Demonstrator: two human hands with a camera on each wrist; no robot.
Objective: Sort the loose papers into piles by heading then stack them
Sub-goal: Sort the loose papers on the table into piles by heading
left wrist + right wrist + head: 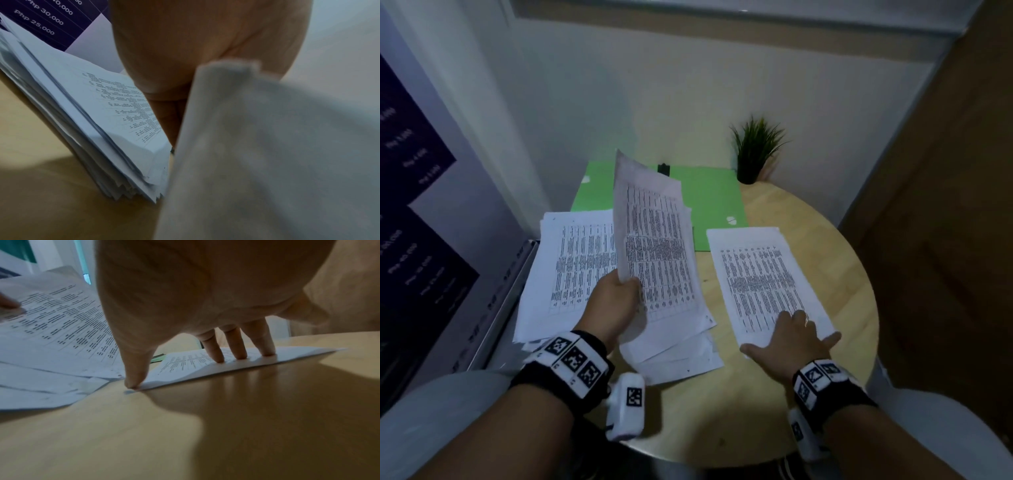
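My left hand (616, 301) pinches the near edge of a printed sheet (650, 219) and holds it raised and tilted above a loose, fanned heap of papers (674, 339) in the middle of the round wooden table (835, 308). In the left wrist view the raised sheet (267, 154) fills the right side, beside the left pile's stacked edges (115, 162). A second pile (571, 260) lies at the left. My right hand (794, 332) lies flat with spread fingers (213, 347) on the near end of a separate right pile (760, 274), its thumb at the near-left corner.
A green folder (709, 202) lies at the back of the table under the papers. A small potted plant (753, 150) stands at the back right. A dark printed poster (417, 212) leans at the left and a wooden panel (945, 205) rises at the right.
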